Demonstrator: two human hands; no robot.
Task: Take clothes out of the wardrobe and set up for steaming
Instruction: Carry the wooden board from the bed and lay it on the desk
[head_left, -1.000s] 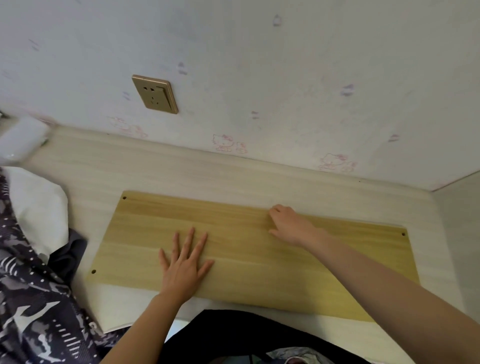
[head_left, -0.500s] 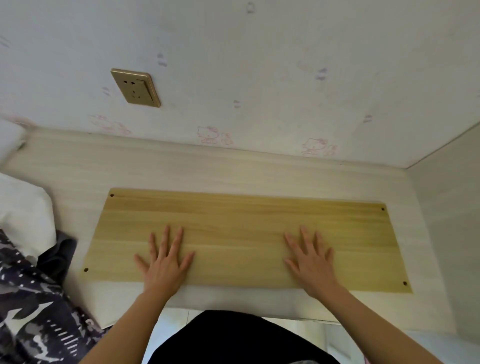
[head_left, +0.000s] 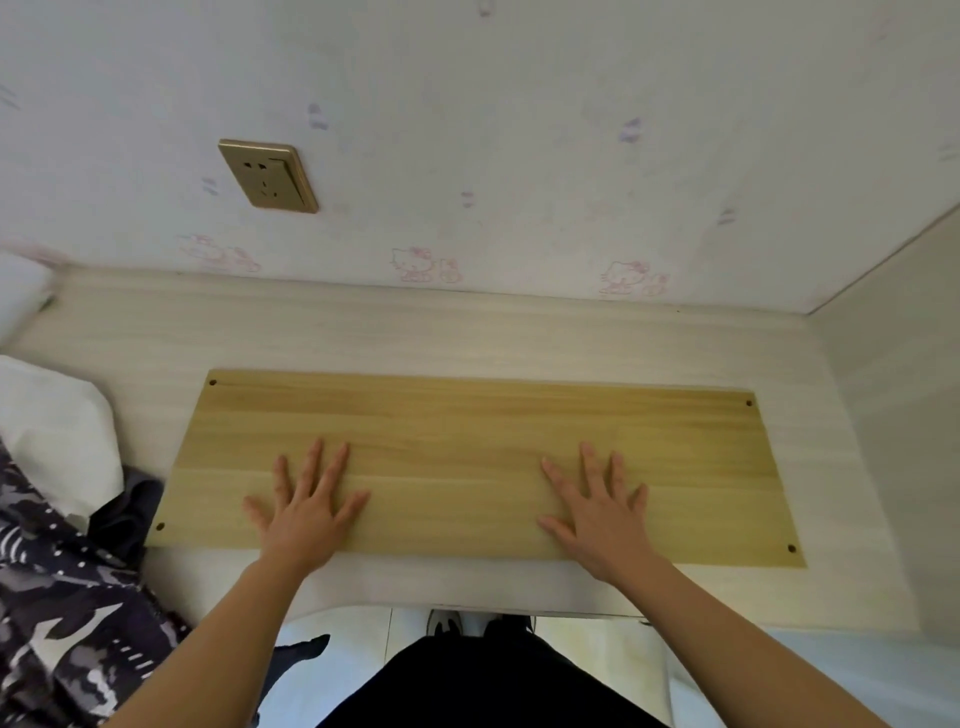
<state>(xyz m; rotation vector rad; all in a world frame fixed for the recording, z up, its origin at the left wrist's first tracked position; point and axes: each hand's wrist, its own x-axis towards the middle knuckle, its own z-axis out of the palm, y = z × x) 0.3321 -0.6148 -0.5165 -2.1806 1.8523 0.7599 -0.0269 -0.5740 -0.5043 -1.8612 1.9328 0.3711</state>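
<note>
A pale desk (head_left: 467, 338) carries a wooden board (head_left: 467, 431) and clothes (head_left: 62, 597).

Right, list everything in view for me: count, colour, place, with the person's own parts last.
wooden board: one, yellow-tan, flat on the desk, holes at its corners
desk: one, pale wood grain, against the wall
wall socket: one, gold, on the wall upper left
patterned cloth: one, dark with white marks, left edge
white cloth: one, white, left, beside the board
left hand: one, flat on the board, fingers spread
right hand: one, flat on the board, fingers spread
</note>
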